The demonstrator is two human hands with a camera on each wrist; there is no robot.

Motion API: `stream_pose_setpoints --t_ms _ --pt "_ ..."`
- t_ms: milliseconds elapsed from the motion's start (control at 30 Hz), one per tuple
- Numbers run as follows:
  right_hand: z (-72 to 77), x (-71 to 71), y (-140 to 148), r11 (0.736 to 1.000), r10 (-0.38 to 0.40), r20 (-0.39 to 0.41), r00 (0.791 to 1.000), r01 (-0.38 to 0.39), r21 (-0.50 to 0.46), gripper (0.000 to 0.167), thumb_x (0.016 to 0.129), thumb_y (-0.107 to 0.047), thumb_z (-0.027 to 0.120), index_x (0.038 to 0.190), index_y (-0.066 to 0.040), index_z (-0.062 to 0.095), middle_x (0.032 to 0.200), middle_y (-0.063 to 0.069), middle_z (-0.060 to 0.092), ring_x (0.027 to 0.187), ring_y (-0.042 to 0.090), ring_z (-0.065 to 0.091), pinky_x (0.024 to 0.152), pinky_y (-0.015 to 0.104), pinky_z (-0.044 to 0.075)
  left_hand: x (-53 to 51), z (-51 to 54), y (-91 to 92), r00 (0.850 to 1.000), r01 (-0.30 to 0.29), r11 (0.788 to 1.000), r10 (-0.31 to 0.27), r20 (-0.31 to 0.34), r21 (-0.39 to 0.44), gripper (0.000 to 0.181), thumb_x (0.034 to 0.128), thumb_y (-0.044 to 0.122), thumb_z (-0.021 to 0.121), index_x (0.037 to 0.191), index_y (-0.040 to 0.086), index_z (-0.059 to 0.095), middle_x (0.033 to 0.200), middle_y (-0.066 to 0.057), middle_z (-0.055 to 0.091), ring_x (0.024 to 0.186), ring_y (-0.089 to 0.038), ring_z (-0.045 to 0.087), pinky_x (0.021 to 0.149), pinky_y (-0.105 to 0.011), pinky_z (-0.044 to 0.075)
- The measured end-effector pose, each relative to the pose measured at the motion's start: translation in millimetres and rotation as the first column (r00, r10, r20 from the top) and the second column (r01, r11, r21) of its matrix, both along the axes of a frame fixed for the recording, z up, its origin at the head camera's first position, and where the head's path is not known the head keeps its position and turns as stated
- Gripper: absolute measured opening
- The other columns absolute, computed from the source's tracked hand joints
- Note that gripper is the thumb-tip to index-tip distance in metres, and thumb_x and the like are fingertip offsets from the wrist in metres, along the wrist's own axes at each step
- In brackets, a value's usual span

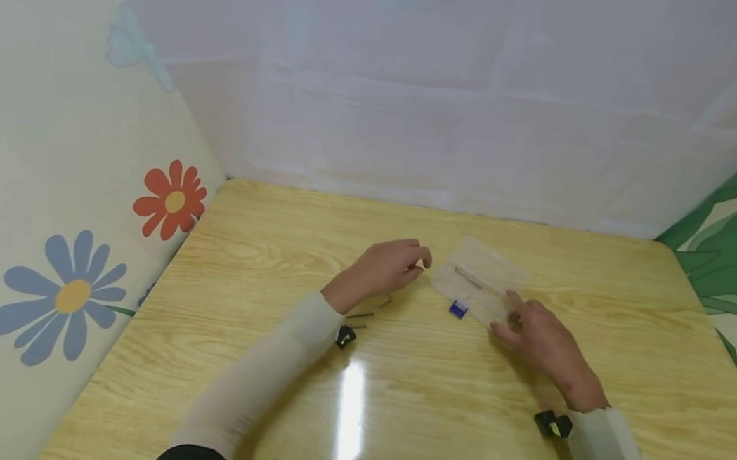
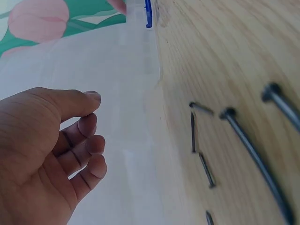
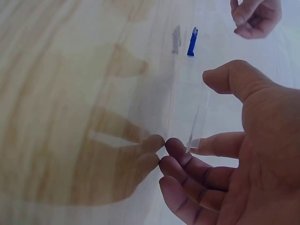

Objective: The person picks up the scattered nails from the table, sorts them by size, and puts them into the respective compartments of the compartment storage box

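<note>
A clear plastic box (image 1: 477, 254) with a blue latch (image 1: 458, 309) lies opened out on the table. A single dark nail (image 1: 468, 277) is in it. My right hand (image 1: 542, 342) holds the box by its near right corner, its thumb and fingers spread about the edge; in the right wrist view the index finger shows by the clear wall. My left hand (image 1: 393, 267) hovers left of the box, fingers loosely curled and the thumb close to the index fingertip. Nothing shows between them. Several nails (image 2: 258, 161) of differing sizes lie on the table beneath the left wrist.
The wooden table (image 1: 267, 231) runs back to a pale cloth backdrop (image 1: 381, 132). A flower-printed panel (image 1: 41, 189) borders the left side, and green printed leaves (image 1: 735, 238) show at the right. A bright reflection crosses the near tabletop.
</note>
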State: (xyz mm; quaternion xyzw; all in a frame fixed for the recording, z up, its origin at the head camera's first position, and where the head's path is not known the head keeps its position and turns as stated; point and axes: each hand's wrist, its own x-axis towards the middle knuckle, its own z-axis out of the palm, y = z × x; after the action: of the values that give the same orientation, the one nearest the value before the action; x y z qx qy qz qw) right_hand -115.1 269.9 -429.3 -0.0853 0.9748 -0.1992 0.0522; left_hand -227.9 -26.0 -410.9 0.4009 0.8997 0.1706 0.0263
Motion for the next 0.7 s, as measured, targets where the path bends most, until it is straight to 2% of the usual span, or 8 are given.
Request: stream_pose_setpoints --t_ms 200,333,500,700 --pt "0.5 0.1 0.8 1.000 0.003 0.003 1.000 -0.003 -0.008 0.079 0.097 -0.031 0.070 0.151 0.014 0.034 0.108 0.025 0.060 0.095 0.037 0.061 0.082 0.057 0.051 3.0 -0.8 -21.1 0.998 -0.051 0.999 0.051 0.036 -0.017 0.023 0.1035 0.026 0.064 0.124 0.017 0.069 0.087 0.006 0.059 0.071 -0.011 0.055 0.060 -0.030 0.045" --pt "1.7 -0.3 1.1 1.000 0.014 0.001 1.000 -0.014 -0.011 0.079 0.097 -0.030 0.070 0.151 0.015 0.034 0.108 0.025 0.061 0.096 0.037 0.061 0.083 0.058 0.051 6.7 -0.9 -37.0 0.992 -0.118 0.993 0.120 0.047 -0.030 0.024 0.1015 0.029 0.068 0.122 0.016 0.070 0.078 0.007 0.057 0.066 -0.012 0.053 0.057 -0.030 0.043" --pt "2.7 -0.3 0.9 1.000 0.016 0.012 1.000 -0.015 -0.014 0.079 0.097 -0.030 0.070 0.151 0.015 0.033 0.108 0.025 0.061 0.096 0.037 0.061 0.083 0.058 0.051 11.3 -2.4 -57.5 0.977 -0.202 0.979 0.203 0.065 -0.023 0.022 0.0995 0.031 0.070 0.117 0.016 0.071 0.077 0.007 0.057 0.066 -0.012 0.053 0.056 -0.031 0.043" --pt "1.7 0.0 2.0 1.000 0.016 0.010 1.000 -0.016 -0.015 0.079 0.097 -0.030 0.070 0.151 0.014 0.033 0.109 0.026 0.060 0.097 0.038 0.061 0.082 0.058 0.051 16.1 -5.6 -78.5 0.960 -0.263 0.965 0.264 0.096 -0.023 0.021 0.0991 0.030 0.070 0.113 0.014 0.072 0.077 0.005 0.056 0.067 -0.014 0.052 0.057 -0.032 0.044"
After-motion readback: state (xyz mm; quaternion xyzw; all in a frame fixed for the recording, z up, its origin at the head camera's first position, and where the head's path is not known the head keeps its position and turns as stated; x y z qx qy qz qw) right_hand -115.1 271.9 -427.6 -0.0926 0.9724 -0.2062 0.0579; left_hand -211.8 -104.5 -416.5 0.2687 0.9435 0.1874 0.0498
